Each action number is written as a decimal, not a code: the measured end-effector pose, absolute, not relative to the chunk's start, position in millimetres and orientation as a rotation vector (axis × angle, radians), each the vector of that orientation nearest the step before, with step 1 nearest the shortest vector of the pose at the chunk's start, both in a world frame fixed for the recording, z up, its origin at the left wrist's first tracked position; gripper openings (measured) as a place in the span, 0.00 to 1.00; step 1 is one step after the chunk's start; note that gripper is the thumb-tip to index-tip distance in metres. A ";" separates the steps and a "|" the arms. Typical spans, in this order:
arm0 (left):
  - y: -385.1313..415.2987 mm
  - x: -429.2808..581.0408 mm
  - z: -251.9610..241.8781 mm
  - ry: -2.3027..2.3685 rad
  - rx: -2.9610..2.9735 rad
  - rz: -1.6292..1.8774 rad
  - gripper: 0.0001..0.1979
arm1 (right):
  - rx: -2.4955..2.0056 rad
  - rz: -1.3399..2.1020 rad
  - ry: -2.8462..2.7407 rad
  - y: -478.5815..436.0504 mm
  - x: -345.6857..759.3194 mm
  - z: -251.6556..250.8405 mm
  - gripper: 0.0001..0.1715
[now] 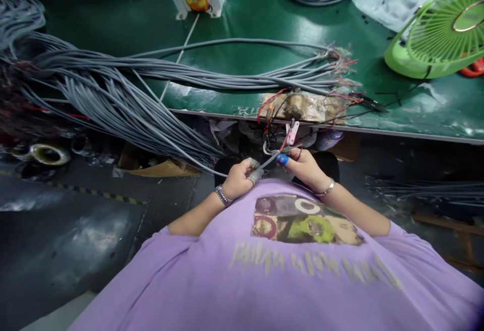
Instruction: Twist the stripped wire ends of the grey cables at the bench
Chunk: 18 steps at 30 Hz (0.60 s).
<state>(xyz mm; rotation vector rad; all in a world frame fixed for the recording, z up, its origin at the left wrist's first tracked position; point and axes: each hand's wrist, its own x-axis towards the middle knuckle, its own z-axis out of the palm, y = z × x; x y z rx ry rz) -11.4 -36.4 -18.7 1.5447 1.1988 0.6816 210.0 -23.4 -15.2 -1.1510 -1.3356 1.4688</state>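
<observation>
Green bench (416, 116) edge, both hands (237, 179) (304, 167) pinched shut on one grey cable (269, 160)

My bench top (264, 13) is glossy green. The grey cables (113, 99) have matt plastic jackets, and my watch band (222, 196) is shiny metal.

At the centre of the frame my left hand (237, 179) grips a grey cable (189, 155), while my right hand (304, 167), its thumb capped in blue, pinches the cable's stripped end. A green fan (434, 38) sits upper right on the green table (249, 13).
</observation>
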 end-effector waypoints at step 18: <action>-27.5 10.6 -13.3 1.241 1.261 0.928 0.19 | -1.101 1.280 -1.521 -36.6 207.0 -5.9 0.21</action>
